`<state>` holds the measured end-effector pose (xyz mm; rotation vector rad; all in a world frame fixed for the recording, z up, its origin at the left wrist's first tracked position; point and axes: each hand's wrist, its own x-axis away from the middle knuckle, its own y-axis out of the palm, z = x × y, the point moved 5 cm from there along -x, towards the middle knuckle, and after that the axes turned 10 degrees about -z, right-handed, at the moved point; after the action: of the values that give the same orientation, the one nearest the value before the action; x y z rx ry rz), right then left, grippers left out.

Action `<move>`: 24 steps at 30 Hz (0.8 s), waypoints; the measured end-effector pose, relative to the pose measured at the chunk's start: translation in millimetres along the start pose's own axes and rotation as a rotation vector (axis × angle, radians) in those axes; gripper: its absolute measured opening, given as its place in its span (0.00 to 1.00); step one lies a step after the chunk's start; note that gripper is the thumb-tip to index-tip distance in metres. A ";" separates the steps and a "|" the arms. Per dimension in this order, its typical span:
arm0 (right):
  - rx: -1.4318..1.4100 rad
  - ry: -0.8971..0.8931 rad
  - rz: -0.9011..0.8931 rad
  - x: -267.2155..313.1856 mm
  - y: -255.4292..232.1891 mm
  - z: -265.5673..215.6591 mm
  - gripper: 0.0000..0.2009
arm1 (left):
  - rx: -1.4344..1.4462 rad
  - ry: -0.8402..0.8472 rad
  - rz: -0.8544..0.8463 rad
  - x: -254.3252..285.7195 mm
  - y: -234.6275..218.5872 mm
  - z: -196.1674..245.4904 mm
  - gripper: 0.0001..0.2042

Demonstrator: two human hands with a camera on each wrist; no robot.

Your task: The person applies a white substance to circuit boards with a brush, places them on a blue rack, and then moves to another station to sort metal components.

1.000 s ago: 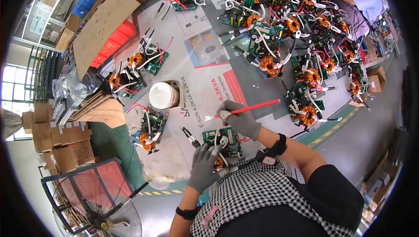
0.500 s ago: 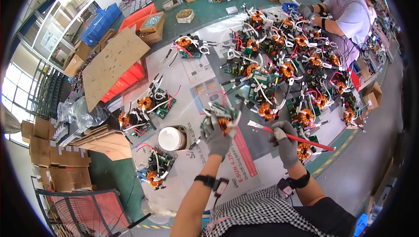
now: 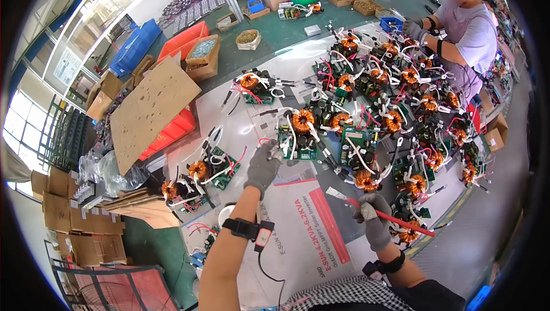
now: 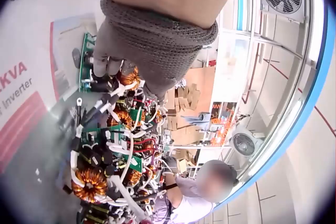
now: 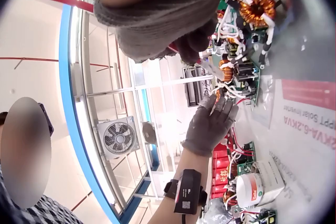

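Note:
My gloved left hand point(image 3: 264, 165) is at the near left edge of a green circuit board point(image 3: 303, 153). The board carries an orange copper coil point(image 3: 302, 120) and white cables, and sits at the edge of the crowded boards. In the right wrist view, the fingers of this left hand point(image 5: 210, 124) look extended, their tips right at the board. My gloved right hand point(image 3: 373, 222) grips a thin red-handled brush point(image 3: 404, 223), its pale flat tip pointing left over the table. In the left wrist view, the glove point(image 4: 152, 50) covers part of the board point(image 4: 85, 69).
Many similar boards point(image 3: 395, 122) crowd the table's right side. Several more stand at the left, beside a white tub point(image 3: 226, 214) partly hidden by my left arm. A brown panel point(image 3: 152, 113) leans over red bins. Another person point(image 3: 470, 36) works at the far right.
My left hand lifted the board from near my body, carried it forward and set it beside the other boards. My right hand moved right with the brush. The head view tilted up.

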<state>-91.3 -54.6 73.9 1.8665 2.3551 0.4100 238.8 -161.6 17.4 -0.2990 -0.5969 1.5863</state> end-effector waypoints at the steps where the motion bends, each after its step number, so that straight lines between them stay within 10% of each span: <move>1: -0.027 0.003 -0.012 -5.0 4.0 -0.5 0.04 | -0.071 -0.044 0.005 -10.6 -15.1 -0.1 0.23; 15: -0.038 0.119 -0.003 -44.1 12.8 16.7 0.02 | -0.911 -0.468 -0.309 -88.1 -222.5 -15.7 0.33; 21: -0.021 0.121 -0.042 -48.5 15.4 26.3 0.02 | -0.998 -0.760 -0.735 -13.0 -226.8 -88.8 0.48; 24: -0.018 0.112 -0.086 -45.6 19.6 25.9 0.02 | -0.947 -0.781 -0.535 17.3 -213.2 -109.2 0.51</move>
<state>-55.5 -90.9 50.8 1.7715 2.4839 0.5381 473.9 -120.8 44.8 -0.1697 -1.8645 0.7596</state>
